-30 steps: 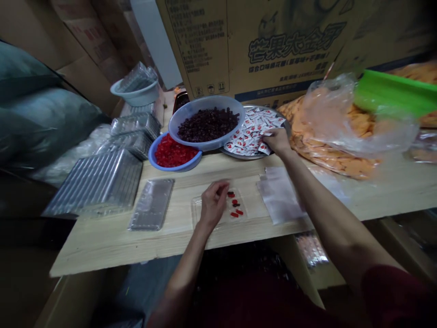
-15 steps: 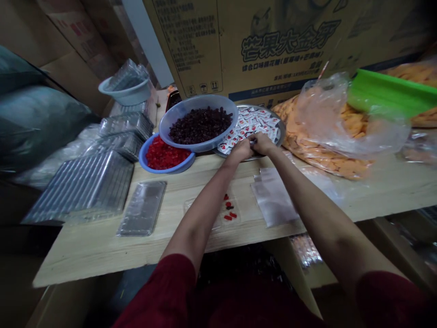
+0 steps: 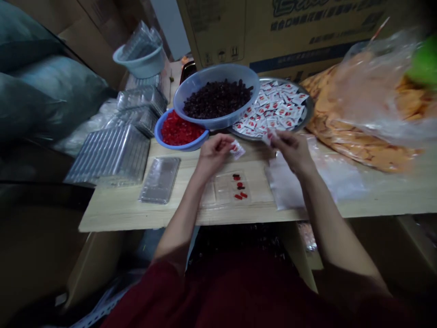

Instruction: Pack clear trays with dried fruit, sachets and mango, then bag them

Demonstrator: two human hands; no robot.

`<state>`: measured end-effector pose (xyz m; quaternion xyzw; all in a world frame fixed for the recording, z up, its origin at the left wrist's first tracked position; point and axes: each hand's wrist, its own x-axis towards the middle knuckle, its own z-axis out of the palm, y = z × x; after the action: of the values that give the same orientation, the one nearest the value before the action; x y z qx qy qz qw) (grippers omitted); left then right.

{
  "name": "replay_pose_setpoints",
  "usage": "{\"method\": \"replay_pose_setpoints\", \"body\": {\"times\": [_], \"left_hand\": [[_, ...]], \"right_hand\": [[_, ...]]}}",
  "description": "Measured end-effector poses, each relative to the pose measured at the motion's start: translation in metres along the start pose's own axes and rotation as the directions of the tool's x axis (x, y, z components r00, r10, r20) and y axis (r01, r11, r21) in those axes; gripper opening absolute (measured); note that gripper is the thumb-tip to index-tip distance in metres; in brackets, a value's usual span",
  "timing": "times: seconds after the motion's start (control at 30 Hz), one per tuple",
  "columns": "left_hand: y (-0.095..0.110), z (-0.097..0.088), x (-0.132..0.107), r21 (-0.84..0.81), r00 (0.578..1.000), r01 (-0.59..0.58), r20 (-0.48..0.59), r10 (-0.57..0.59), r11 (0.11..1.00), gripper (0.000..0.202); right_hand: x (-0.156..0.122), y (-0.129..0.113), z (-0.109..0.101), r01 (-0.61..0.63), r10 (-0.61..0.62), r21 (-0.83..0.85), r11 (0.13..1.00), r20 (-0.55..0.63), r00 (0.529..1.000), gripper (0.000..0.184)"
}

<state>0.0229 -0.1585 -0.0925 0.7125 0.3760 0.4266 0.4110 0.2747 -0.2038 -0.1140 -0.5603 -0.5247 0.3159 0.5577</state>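
Note:
My left hand (image 3: pixel 215 152) pinches a small white sachet (image 3: pixel 237 149) with a red print, above the front of the bowls. Between the fingertips of my right hand (image 3: pixel 290 148) is another white sachet (image 3: pixel 269 136), near the rim of a round metal tray (image 3: pixel 309 109) heaped with similar sachets (image 3: pixel 276 107). Below and between the hands lies a clear plastic tray (image 3: pixel 223 189), with red and dark pieces (image 3: pixel 240 186) in its right-hand compartments. A blue bowl of dark pieces (image 3: pixel 218 98) overlaps the metal tray, and a smaller bowl of red pieces (image 3: pixel 180 130) sits beside it.
Stacked clear trays (image 3: pixel 109 155) and one flat clear tray (image 3: pixel 160 180) are at the left. Clear plastic bags (image 3: pixel 290 182) lie right of centre. Behind stand a large carton (image 3: pixel 218 32) and a big bag of orange pieces (image 3: pixel 358 132). The table's front edge (image 3: pixel 136 227) is close.
Both hands were together over the metal tray; now they are apart and nearer me, each with a sachet. The view has shifted, so the table things appear higher.

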Motion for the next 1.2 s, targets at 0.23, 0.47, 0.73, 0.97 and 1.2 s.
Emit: {"method": "replay_pose_setpoints", "body": {"times": [0.23, 0.47, 0.73, 0.97, 1.2], "left_hand": [[-0.013, -0.054, -0.073, 0.451, 0.924, 0.067, 0.308, -0.226, 0.89, 0.019], [-0.018, -0.027, -0.072, 0.527, 0.952, -0.055, 0.284, -0.114, 0.848, 0.02], [0.006, -0.024, -0.13, 0.122, 0.926, 0.262, 0.249, -0.285, 0.957, 0.027], [-0.003, -0.026, -0.127, 0.452, 0.906, 0.105, 0.323, -0.273, 0.886, 0.022], [-0.019, -0.011, -0.128, 0.516, 0.948, -0.167, 0.319, -0.008, 0.84, 0.035]], "right_hand": [[-0.143, -0.004, 0.09, -0.188, 0.182, -0.013, 0.982, 0.32, 0.93, 0.021], [-0.141, -0.005, 0.095, -0.148, 0.177, -0.114, 0.982, 0.309, 0.935, 0.013], [-0.154, -0.011, 0.096, -0.352, 0.29, 0.174, 0.92, 0.303, 0.908, 0.032], [-0.155, -0.012, 0.071, -0.314, 0.285, 0.125, 0.941, 0.203, 0.937, 0.022], [-0.124, -0.036, -0.015, -0.099, 0.093, -0.086, 0.991, -0.077, 0.993, 0.016]]}}
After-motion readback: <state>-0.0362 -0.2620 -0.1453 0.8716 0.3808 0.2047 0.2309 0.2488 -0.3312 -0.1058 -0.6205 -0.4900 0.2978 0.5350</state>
